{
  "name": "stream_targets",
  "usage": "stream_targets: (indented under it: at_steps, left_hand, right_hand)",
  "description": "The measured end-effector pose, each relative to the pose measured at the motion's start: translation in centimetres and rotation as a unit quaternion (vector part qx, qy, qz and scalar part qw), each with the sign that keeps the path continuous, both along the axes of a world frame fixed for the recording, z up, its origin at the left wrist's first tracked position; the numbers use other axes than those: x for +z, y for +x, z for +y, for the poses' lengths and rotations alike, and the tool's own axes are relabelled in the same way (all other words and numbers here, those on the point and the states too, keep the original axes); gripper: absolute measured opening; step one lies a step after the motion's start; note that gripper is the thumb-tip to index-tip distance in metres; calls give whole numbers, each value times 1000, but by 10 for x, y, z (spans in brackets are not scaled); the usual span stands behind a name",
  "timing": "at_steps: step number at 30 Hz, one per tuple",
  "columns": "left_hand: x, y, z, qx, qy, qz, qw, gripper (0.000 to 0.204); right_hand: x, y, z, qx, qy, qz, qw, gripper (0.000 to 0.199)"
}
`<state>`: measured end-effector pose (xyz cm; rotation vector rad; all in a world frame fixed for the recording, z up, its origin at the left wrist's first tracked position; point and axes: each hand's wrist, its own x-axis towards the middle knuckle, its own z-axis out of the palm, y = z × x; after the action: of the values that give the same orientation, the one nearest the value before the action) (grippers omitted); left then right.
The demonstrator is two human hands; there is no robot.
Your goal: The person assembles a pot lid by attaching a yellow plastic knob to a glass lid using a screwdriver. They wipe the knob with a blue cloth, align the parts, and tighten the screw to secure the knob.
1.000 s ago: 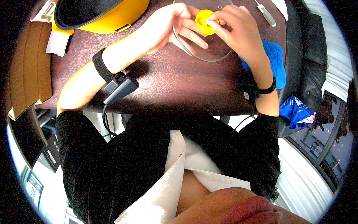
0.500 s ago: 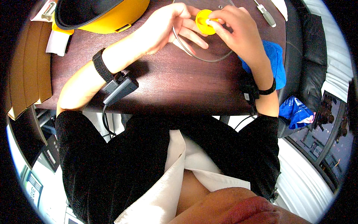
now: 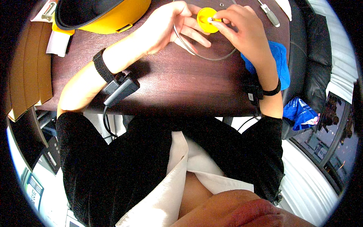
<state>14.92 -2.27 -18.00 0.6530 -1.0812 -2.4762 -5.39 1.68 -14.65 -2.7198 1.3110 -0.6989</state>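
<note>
A shallow yellow round knob (image 3: 204, 15), hollow side up, rests against the fingers of my left hand (image 3: 170, 28), whose lower fingers are stretched out. The index finger and thumb of my right hand (image 3: 245, 34) pinch a small metal piece (image 3: 211, 19), possibly a screw, at the knob's hollow middle. Whether it is seated there cannot be made out. Below the knob a thin curved rim (image 3: 211, 59) arcs between both hands; it looks like the edge of a clear lid, partly hidden by my hands.
A yellow pot (image 3: 109, 20) with a dark inside stands at the upper left. At the upper right lie a screwdriver (image 3: 271, 17) and a tiny nut-like ring (image 3: 222, 4). A blue cloth (image 3: 278, 64) is beside my right wrist. Brown cardboard (image 3: 30, 68) borders the dark table (image 3: 177, 90).
The yellow knob has shifted slightly up and left. My right fingertips have drawn back a little, so more of the small metal piece shows between them. My left hand has barely moved.
</note>
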Motion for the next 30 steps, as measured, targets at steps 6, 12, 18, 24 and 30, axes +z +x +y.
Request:
stream_targets:
  at_steps: [6,12,18,24,30]
  left_hand:
    - [6,-2,5,12,-13,-31,999,53]
    - [3,-2,6,16,-24,-31,999,53]
    - [2,-3,8,11,-2,-11,1000,52]
    - [9,-2,9,13,-44,-47,998,55]
    - [14,-2,14,29,-99,-48,993,56]
  right_hand:
    - [-7,-1,-1,-6,-10,15,1000,13]
    - [-8,3,1,-17,37,-3,999,12]
    - [-12,2,1,-15,24,-13,1000,12]
    - [-3,1,1,-9,-8,87,996,13]
    - [-2,5,3,1,-44,105,993,10]
